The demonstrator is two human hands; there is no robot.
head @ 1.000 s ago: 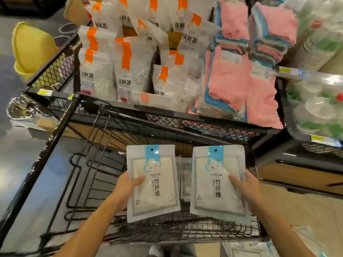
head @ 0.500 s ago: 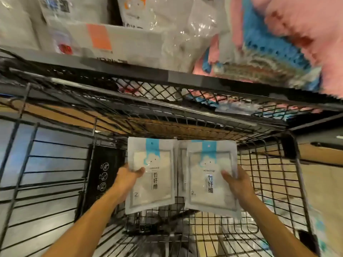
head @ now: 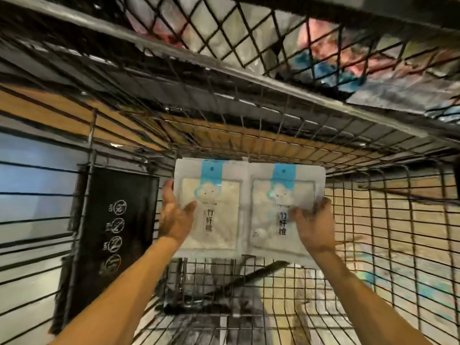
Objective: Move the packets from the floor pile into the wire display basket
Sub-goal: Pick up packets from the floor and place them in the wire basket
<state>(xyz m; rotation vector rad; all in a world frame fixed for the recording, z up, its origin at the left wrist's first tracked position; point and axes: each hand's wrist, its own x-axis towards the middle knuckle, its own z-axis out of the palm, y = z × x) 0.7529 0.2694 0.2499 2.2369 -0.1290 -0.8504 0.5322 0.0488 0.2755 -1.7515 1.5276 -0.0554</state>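
Head view. We record two white packets held upright, side by side, inside the wire display basket, near its far wall.

The left packet carries a light-blue header tab, a cloud-face motif and black vertical characters over a pale window. The left hand grips it at its 9 o'clock edge: the thumb lies across the front face, the fingers curl behind the edge.

The right packet bears the same print. The right hand pinches it at its 4 o'clock side, thumb on the front, fingers wrapped round the right edge. The two packets touch or slightly overlap along their inner edges; we cannot tell which lies in front.

Both packets sit above the basket's wire-grid floor; we cannot tell whether their lower edges touch it. A grey object lies under the grid at 6 o'clock, blurred.

At 9 o'clock of the packets, a black panel with four round white pictograms hangs on the basket's left wall.

At 12 o'clock, an upper mesh shelf of diamond-pattern wire overhangs the basket; pink, blue and clear-wrapped goods show through it, too blurred to identify.
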